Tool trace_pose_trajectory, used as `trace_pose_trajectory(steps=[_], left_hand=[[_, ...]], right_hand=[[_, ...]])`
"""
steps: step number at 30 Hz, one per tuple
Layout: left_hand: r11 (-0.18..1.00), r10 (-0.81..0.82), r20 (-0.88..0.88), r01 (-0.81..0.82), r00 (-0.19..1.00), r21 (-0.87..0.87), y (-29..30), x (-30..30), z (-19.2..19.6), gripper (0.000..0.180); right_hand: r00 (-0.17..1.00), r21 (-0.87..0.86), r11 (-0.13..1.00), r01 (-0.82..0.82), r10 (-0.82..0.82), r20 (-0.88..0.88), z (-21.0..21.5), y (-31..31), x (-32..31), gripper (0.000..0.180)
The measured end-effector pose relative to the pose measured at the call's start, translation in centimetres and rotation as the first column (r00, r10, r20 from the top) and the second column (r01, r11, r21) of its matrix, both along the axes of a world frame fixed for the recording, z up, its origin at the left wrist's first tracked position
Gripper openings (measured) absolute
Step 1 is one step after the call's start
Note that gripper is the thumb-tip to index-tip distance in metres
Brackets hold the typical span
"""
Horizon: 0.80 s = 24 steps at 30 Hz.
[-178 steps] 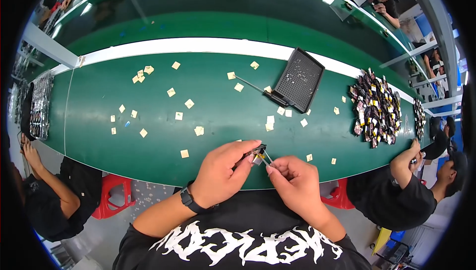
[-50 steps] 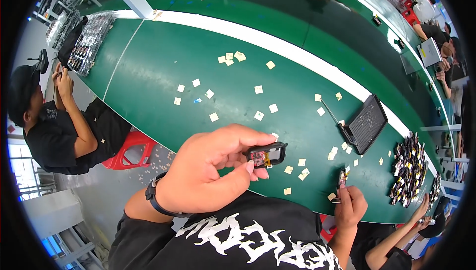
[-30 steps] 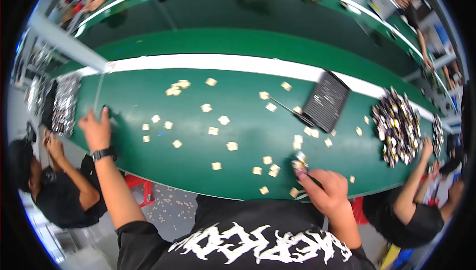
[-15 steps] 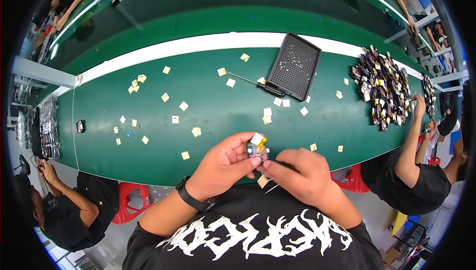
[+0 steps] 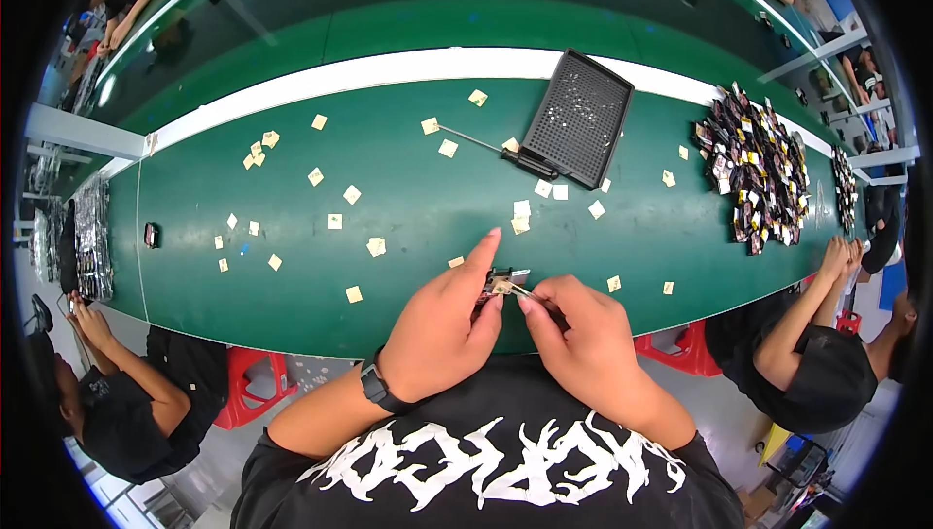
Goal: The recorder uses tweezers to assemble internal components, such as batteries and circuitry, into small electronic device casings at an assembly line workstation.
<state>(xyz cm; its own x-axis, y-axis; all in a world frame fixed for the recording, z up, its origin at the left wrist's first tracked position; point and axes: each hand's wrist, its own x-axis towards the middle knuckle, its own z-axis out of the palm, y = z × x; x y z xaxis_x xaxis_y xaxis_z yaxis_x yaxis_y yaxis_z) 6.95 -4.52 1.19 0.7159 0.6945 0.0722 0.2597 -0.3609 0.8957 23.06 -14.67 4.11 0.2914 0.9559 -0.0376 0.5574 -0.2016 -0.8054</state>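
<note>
My left hand [image 5: 439, 330] holds a small dark electronic part [image 5: 493, 286] low over the near edge of the green table. Its thumb presses on the part while the index finger points away from me. Between the thumb and fingers of my right hand [image 5: 583, 330] is a thin, tweezer-like tool [image 5: 527, 293]. The tool's tip meets the part beside a pale patch. Fingers cover much of the part, so its details are hidden. Small beige paper squares [image 5: 522, 208] lie scattered on the table beyond my hands.
A black perforated tray [image 5: 573, 121] with bright specks sits at the back, next to a screwdriver [image 5: 476, 138]. A large pile of dark parts [image 5: 753, 174] lies at the right. One small black part [image 5: 152, 235] rests far left. Co-workers sit on both sides.
The part in my left hand has been turned, and its white-and-yellow label no longer shows. My left index finger has straightened. The right hand's thin tool has swung up to the part.
</note>
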Motion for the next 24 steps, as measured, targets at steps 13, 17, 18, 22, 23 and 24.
trace_pose_trajectory(steps=[13, 17, 18, 22, 23, 24], left_hand=[[0.992, -0.003, 0.04, -0.003, 0.999, 0.127, -0.7, -0.7, -1.7, 0.041], [0.928, 0.03, 0.139, 0.024, 0.99, -0.371, -0.5, -1.0, -1.4, 0.034], [0.928, 0.03, 0.141, 0.025, 0.99, -0.371, -0.4, -1.1, -1.3, 0.034], [0.809, 0.064, 0.244, 0.093, 0.968, -0.581, 0.3, -1.2, -0.8, 0.031], [0.77, 0.08, 0.258, 0.105, 0.963, -0.63, 0.4, -1.3, -0.7, 0.03], [0.769, 0.091, 0.261, 0.099, 0.961, -0.631, 0.6, -1.4, -0.7, 0.03]], right_hand=[[0.998, 0.025, 0.998, 0.06, -0.061, 0.031, -0.6, -0.1, -1.3, 0.01], [0.995, 0.013, 0.996, 0.093, -0.092, -0.035, -0.6, 0.0, -1.8, 0.01], [0.994, 0.026, 0.995, 0.099, -0.098, -0.046, -0.7, 0.0, -1.8, 0.009], [0.991, 0.093, 0.99, 0.105, -0.096, -0.095, -1.1, 0.2, -2.0, 0.008], [0.992, 0.09, 0.991, 0.099, -0.091, -0.092, -1.0, 0.3, -2.1, 0.008], [0.974, 0.017, 0.993, 0.117, -0.111, -0.195, -0.8, 0.3, -2.0, 0.008]])
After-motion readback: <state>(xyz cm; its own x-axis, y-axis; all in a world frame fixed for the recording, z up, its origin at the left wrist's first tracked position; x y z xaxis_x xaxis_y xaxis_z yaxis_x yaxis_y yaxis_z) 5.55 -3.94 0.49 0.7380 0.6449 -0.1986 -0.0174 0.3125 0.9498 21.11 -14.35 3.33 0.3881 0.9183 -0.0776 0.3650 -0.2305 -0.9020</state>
